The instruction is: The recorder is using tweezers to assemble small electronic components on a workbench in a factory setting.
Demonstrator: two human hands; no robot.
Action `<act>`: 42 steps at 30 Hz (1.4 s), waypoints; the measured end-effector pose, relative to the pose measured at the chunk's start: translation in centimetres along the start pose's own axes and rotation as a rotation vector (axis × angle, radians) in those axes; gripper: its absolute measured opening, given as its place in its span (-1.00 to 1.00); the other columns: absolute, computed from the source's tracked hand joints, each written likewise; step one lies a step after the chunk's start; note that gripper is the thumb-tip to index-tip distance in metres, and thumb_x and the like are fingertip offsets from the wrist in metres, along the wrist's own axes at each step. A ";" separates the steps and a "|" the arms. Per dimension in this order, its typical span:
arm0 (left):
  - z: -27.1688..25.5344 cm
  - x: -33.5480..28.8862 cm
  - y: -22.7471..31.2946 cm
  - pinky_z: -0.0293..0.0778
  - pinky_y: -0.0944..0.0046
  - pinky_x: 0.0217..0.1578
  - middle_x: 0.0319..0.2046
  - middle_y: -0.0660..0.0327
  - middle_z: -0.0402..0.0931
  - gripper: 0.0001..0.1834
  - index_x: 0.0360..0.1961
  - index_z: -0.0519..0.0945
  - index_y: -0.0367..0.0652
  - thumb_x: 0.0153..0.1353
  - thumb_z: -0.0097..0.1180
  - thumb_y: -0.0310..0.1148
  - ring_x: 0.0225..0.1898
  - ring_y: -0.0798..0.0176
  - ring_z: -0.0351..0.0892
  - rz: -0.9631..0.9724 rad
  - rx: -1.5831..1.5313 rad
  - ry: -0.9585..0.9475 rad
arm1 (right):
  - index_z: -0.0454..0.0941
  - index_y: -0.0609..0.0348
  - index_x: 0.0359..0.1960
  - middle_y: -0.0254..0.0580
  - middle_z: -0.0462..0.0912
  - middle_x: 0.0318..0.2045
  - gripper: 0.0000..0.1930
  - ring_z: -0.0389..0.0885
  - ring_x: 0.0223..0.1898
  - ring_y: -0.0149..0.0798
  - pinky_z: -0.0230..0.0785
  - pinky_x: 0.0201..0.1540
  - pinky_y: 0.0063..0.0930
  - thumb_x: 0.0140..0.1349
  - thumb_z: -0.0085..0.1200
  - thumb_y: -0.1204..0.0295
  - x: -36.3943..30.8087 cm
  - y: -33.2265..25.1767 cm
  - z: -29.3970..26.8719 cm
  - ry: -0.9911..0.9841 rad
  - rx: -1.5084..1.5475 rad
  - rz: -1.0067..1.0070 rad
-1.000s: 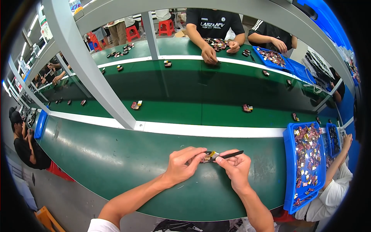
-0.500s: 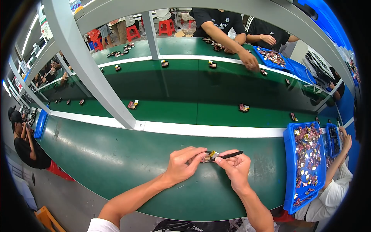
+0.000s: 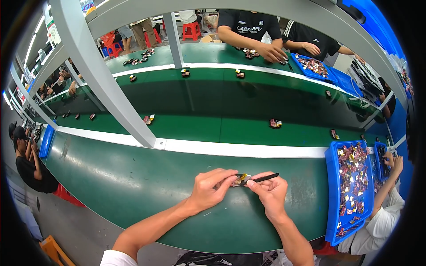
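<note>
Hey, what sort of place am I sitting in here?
Most likely a factory assembly line: small parts sit spaced along what looks like a long green conveyor, a blue tray holds many loose pieces, and a person works across the line.

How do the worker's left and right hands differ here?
The left hand pinches the left side of a small part, while the right hand is at its right side. The right hand has a slim black stick in its grip; none shows in the left. The left forearm slants in low, while the right forearm rises more steeply. Both hands are bare and over the green worktop.
</note>
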State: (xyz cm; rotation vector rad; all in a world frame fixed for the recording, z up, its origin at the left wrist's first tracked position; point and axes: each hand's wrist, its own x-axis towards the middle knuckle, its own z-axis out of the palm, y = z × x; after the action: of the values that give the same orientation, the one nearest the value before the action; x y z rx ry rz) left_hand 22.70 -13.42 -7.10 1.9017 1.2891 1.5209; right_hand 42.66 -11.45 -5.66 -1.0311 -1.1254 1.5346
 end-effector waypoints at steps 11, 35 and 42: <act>-0.1 -0.1 -0.3 0.43 0.46 -0.64 -0.43 0.12 0.69 -0.84 -0.13 0.72 -0.37 0.29 0.23 -0.58 -0.64 0.43 0.59 -0.087 -0.061 -0.051 | 0.61 0.44 -0.21 -0.01 0.74 -0.29 -0.85 0.74 -0.27 -0.36 0.63 -0.21 -0.59 0.19 0.29 0.72 0.2 0.9 -0.3 -0.030 0.053 -0.064; -1.3 1.1 -0.6 0.64 0.36 -0.49 -0.26 0.01 0.67 -0.63 0.19 0.52 -0.45 0.47 0.07 -0.44 -0.37 0.22 0.75 -0.621 -0.735 -0.340 | 0.73 0.16 -0.39 -0.35 0.77 -0.49 -0.87 0.24 -0.78 -0.65 0.02 -0.68 -0.68 0.05 0.46 0.58 -0.5 1.7 0.3 0.114 -0.430 -0.657; -1.4 1.0 -0.9 0.69 0.30 -0.49 -0.27 -0.06 0.67 -0.65 0.19 0.51 -0.48 0.45 0.04 -0.53 -0.36 0.16 0.75 -0.592 -0.725 -0.348 | 0.74 0.17 -0.38 -0.29 0.80 -0.44 -0.87 0.25 -0.79 -0.64 0.04 -0.69 -0.67 0.05 0.45 0.60 -0.5 1.7 0.2 0.086 -0.463 -0.696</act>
State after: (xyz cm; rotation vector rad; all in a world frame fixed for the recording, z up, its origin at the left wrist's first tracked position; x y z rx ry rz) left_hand 21.04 -12.46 -6.80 1.1151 0.8575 1.0689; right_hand 42.23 -12.23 -7.18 -0.8475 -1.6053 0.6878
